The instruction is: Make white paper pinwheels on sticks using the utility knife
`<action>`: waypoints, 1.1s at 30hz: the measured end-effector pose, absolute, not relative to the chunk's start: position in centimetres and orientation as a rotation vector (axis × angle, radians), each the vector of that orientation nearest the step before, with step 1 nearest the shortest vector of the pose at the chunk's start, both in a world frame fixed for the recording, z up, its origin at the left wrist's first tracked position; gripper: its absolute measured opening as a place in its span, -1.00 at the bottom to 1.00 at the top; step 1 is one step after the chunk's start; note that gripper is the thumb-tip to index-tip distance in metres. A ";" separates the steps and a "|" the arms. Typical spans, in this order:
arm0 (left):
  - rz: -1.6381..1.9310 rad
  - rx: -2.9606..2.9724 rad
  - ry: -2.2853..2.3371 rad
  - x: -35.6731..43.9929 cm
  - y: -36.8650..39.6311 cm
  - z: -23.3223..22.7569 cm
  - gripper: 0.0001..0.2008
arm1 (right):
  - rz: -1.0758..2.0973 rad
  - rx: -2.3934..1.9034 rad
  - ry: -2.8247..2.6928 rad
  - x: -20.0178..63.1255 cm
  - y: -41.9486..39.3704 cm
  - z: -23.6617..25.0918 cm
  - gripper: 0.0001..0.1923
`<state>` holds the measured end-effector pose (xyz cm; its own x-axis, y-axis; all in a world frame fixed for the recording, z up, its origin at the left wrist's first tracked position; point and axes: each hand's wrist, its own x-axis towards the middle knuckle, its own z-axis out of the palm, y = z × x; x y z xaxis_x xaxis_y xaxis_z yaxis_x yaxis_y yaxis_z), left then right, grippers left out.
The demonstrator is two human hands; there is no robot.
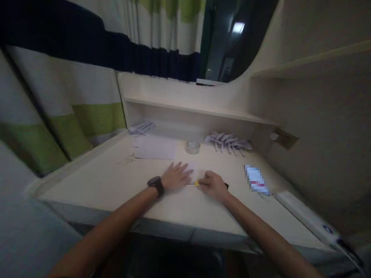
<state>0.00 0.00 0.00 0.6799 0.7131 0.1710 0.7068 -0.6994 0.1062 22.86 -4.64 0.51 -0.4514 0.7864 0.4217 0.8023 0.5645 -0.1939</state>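
Note:
My left hand (pixel 176 177), with a dark watch (pixel 156 185) on its wrist, lies flat with spread fingers on a small white sheet of paper (pixel 193 169). My right hand (pixel 213 184) is closed around a slim hand tool (pixel 197 183) with a yellow front. A thin, pale blade or shaft reaches from it leftwards along the paper's near side, close to my left fingers. The tool's dark end (pixel 226 186) sticks out behind my right hand. Its exact kind is too small to make out.
Several folded paper pinwheels (pixel 227 141) stand at the back right. A tape roll (pixel 193 146), a larger white sheet (pixel 156 148), rolled paper sticks (pixel 142 128) and loose ties (pixel 127 158) lie farther back. Rightwards are a lit phone (pixel 257 180) and a white power strip (pixel 304 216).

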 end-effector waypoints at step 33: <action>1.066 1.909 1.225 -0.8 1.9 1.8 -0.81 | 0.044 -1.158 -2.274 23.4 -3.7 0.3 -0.83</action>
